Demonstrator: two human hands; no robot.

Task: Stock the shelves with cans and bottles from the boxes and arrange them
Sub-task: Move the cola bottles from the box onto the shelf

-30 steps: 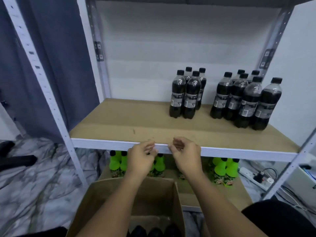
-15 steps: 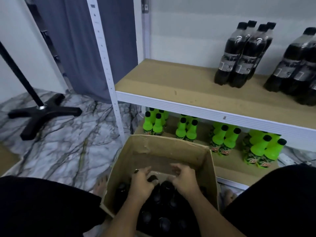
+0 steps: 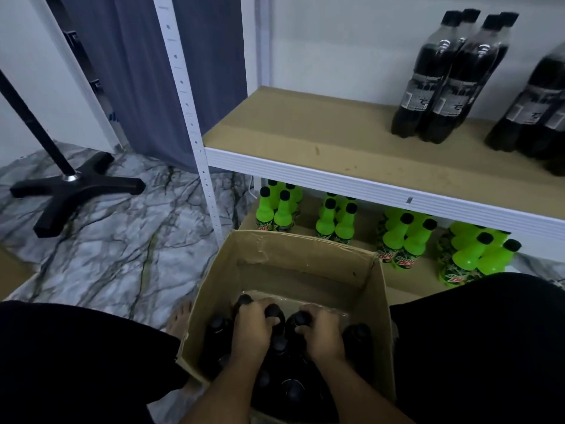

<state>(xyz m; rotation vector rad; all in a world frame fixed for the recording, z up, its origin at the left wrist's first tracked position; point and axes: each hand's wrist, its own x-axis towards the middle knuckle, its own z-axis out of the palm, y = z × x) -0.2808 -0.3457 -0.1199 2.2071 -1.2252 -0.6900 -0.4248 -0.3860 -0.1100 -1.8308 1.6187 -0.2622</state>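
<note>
An open cardboard box (image 3: 305,261) sits on the floor between my knees, holding several dark cola bottles with black caps (image 3: 217,324). My left hand (image 3: 252,327) is down in the box, fingers curled over the tops of bottles near the box's far end. Beside it, my right hand (image 3: 322,332) curls round the cap of another bottle (image 3: 302,318). Above, the brown shelf board (image 3: 305,133) carries a tight group of cola bottles (image 3: 443,87) and a second group (image 3: 538,111) at the right edge.
Green soda bottles (image 3: 336,215) stand in small groups on the lower shelf. A white shelf upright (image 3: 189,117) rises left of the box. A black stand with a cross-shaped base (image 3: 73,191) rests on the marble floor, before a grey curtain (image 3: 146,71).
A second ago both hands hovered at the shelf's front edge. They dropped into the box and now grip bottle tops; the view tilted down and left.
</note>
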